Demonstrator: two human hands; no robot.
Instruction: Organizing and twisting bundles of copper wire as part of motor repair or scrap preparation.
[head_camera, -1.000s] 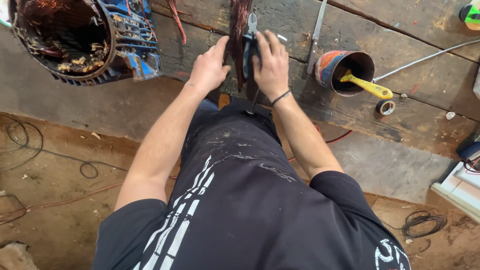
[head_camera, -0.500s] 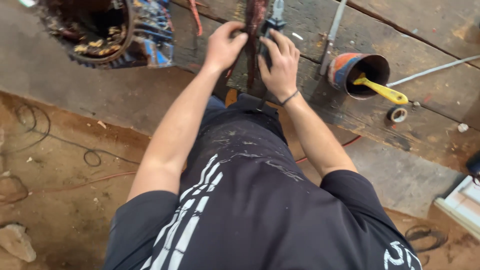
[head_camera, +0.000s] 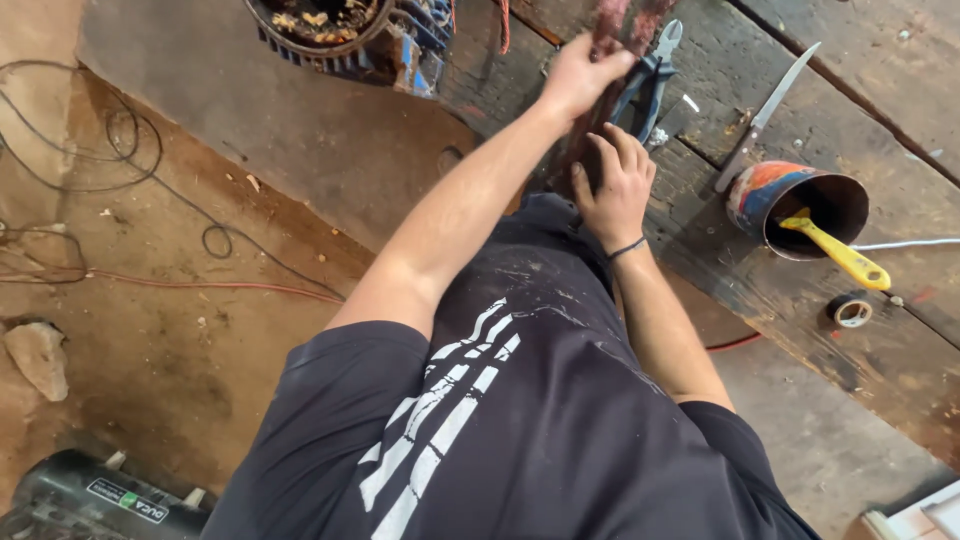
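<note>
- Head view: the left hand had slid up the reddish-brown wire bundle, fingers closed round it, toward 12 o'clock compared with a second earlier.
- The right hand had dropped lower, wrapped round the bundle's near end at the workbench edge.
- Blue-handled pliers lay just beside the bundle, at 1 o'clock of the right hand.
- A can with a yellow-handled brush stood at 3 o'clock; the motor stator lay at 10 o'clock.
</note>
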